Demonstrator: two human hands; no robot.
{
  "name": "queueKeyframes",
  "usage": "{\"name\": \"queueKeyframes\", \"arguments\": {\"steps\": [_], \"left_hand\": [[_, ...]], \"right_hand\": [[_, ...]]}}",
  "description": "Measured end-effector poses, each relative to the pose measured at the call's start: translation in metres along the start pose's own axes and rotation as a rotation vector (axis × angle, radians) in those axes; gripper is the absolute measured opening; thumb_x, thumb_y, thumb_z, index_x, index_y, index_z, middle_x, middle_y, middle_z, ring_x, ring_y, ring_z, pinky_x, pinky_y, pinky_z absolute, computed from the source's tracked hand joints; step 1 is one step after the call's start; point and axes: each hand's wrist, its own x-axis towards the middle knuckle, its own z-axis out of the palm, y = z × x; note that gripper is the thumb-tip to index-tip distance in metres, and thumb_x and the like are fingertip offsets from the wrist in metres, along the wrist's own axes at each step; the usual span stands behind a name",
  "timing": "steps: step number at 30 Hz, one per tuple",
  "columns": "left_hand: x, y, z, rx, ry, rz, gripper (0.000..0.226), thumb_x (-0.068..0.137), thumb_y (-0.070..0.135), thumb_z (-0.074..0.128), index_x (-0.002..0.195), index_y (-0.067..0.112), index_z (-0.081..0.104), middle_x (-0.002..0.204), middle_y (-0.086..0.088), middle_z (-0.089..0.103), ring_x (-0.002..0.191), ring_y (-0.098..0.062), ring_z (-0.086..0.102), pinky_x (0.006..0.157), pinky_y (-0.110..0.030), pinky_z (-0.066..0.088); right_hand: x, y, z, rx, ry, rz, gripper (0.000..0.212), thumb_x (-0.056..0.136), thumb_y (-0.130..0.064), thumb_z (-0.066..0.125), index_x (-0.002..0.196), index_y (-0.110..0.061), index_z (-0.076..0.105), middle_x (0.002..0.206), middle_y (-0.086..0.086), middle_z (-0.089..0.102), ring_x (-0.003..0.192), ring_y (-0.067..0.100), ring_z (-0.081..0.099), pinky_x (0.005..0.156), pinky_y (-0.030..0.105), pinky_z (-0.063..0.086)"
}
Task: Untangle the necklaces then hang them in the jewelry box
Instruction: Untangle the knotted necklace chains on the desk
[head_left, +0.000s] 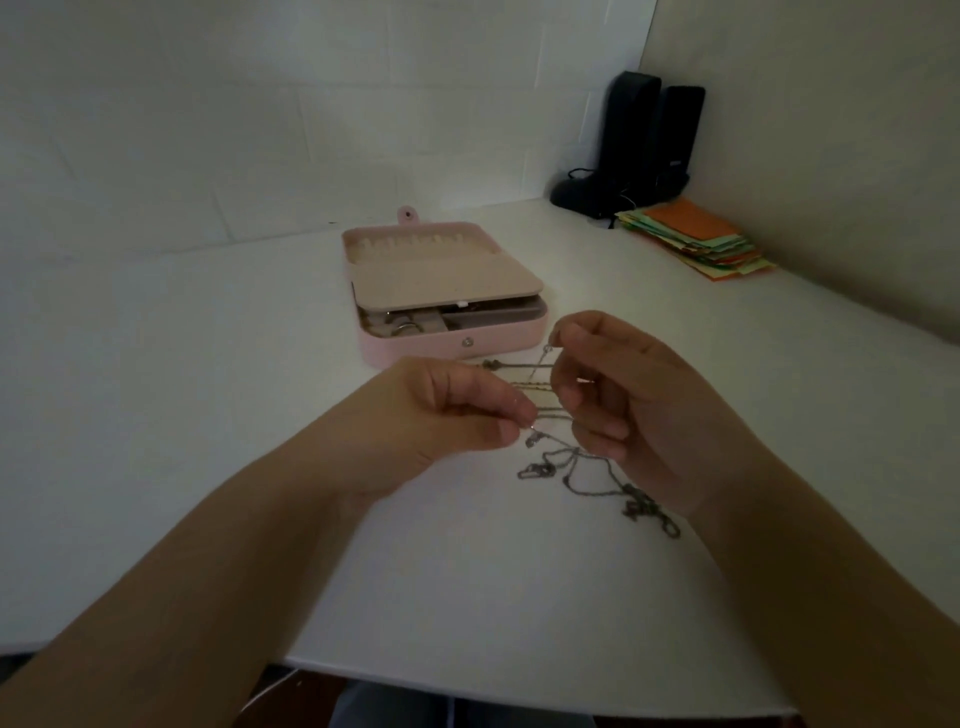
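Between the two hands, thin silver-grey metal necklace chains (540, 410) run as taut strands, their long axis going straight across from one hand to the other. Left hand (441, 410) pinches a chain end between thumb and forefinger; right hand (623, 395) has its fingers curled round several strands. Loose tangled loops trail on the white desk (208, 415) just below and under the right hand. Ahead of both hands, slightly nearer the left, the pink rectangular jewelry box (447, 291) lies open, its hooks untouched.
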Motion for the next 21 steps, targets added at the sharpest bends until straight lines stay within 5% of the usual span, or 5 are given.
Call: {"name": "queueKeyframes", "arguments": {"steps": [7,14,21], "left_hand": [[-0.003,0.007,0.004,-0.073,-0.138,0.012,0.022,0.061,0.005,0.077,0.070,0.022,0.066,0.077,-0.003,0.074,0.076,-0.014,0.068,0.076,-0.026,0.055],[-0.003,0.009,0.002,-0.070,-0.063,0.026,0.037,0.057,0.003,0.078,0.077,0.033,0.068,0.067,0.001,0.072,0.070,-0.009,0.068,0.069,-0.021,0.053],[-0.006,0.015,0.004,-0.088,-0.037,0.056,0.034,0.060,-0.003,0.071,0.076,0.026,0.068,0.061,0.003,0.069,0.068,-0.007,0.068,0.063,-0.017,0.051]], "right_hand": [[-0.001,0.002,0.002,0.064,-0.055,-0.055,0.008,0.082,-0.023,0.051,0.082,-0.017,0.057,0.070,0.005,0.063,0.035,0.007,0.031,0.034,0.014,0.025],[0.003,-0.002,-0.006,0.198,0.064,-0.132,0.011,0.079,-0.017,0.050,0.070,-0.015,0.056,0.057,0.001,0.061,0.039,0.009,0.042,0.038,0.017,0.039],[0.003,-0.003,-0.006,0.247,0.134,-0.075,0.013,0.077,-0.017,0.044,0.064,-0.015,0.043,0.055,0.001,0.056,0.041,0.009,0.041,0.038,0.017,0.037]]}}
